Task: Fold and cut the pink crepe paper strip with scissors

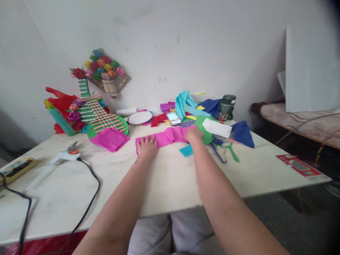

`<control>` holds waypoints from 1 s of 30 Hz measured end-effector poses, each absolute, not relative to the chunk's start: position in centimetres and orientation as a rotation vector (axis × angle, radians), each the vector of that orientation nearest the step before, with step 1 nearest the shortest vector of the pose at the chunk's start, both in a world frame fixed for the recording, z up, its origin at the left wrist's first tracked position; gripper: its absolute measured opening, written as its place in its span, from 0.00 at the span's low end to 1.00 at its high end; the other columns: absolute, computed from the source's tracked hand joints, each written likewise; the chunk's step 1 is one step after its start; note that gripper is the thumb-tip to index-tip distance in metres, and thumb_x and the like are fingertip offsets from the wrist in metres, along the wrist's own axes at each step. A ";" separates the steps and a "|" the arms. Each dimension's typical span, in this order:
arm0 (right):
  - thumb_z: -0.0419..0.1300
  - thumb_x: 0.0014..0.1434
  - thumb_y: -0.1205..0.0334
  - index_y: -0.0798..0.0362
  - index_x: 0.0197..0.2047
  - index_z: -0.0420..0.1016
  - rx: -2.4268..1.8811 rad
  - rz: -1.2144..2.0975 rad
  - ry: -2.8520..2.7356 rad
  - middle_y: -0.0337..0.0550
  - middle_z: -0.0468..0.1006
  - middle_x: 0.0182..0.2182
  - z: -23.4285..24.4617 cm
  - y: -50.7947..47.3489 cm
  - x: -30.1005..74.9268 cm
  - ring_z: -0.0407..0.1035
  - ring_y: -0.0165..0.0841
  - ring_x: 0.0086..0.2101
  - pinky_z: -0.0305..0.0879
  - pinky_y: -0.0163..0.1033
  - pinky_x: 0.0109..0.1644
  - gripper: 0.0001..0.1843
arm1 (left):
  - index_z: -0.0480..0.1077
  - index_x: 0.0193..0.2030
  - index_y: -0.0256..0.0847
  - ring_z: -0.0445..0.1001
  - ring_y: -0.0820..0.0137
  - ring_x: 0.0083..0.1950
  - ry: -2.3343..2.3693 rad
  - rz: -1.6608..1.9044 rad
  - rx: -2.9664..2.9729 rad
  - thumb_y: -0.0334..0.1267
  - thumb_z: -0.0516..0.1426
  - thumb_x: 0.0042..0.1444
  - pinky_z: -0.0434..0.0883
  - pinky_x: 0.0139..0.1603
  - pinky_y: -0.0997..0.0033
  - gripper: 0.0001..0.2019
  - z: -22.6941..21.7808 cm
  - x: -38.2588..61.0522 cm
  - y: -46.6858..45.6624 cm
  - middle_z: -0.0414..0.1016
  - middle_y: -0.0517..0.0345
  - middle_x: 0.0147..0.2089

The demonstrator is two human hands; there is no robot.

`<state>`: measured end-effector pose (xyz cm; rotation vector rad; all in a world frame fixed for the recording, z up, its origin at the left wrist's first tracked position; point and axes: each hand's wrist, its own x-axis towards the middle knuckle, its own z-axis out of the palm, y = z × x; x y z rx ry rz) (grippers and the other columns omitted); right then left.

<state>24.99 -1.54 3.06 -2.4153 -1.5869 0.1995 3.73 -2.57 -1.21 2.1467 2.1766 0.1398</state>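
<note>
A long strip of pink crepe paper (162, 139) lies across the table in front of me, with a raised wrinkle near its middle. My left hand (147, 145) rests flat on its left end, fingers spread. At the right end, my right hand (193, 134) has its fingers bent and closed on the paper; the fingertips are partly hidden. Just below that hand is a small blue paper piece (186, 151). Folded pink crepe paper (110, 139) sits apart on the left, against a green guitar-shaped craft (106, 122) decorated with paper flowers.
On the left of the table (164, 184) lie a hot glue gun (66, 156) with a black cord and a power strip (20, 169). Behind are a white disc (140, 118), coloured paper scraps (183, 102) and a dark bottle (227, 107). A paper bouquet (103, 67) hangs on the wall.
</note>
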 end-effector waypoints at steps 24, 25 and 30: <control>0.52 0.57 0.66 0.56 0.47 0.75 -2.348 0.079 -1.469 0.55 0.76 0.46 2.3 -0.9 23.0 0.71 0.38 0.46 0.65 0.38 0.46 0.16 | 0.45 0.68 0.49 0.37 0.55 0.70 2.177 0.160 2.149 0.48 0.34 0.60 0.41 0.65 0.46 0.29 -1.4 3.6 -2.5 0.40 0.59 0.71; 0.53 0.57 0.65 0.57 0.47 0.75 -2.346 0.080 -1.482 0.56 0.76 0.45 2.4 -0.8 23.1 0.71 0.39 0.46 0.65 0.38 0.46 0.16 | 0.45 0.68 0.48 0.37 0.54 0.70 2.173 0.155 2.149 0.48 0.34 0.60 0.40 0.65 0.45 0.29 -1.4 3.6 -2.5 0.40 0.58 0.71; 0.57 0.54 0.65 0.58 0.47 0.75 -2.353 0.103 -1.544 0.58 0.76 0.44 3.8 -1.2 24.7 0.71 0.40 0.46 0.65 0.38 0.45 0.17 | 0.45 0.68 0.47 0.36 0.54 0.70 2.165 0.155 2.149 0.48 0.33 0.60 0.40 0.65 0.45 0.30 -1.3 3.6 -2.5 0.39 0.57 0.71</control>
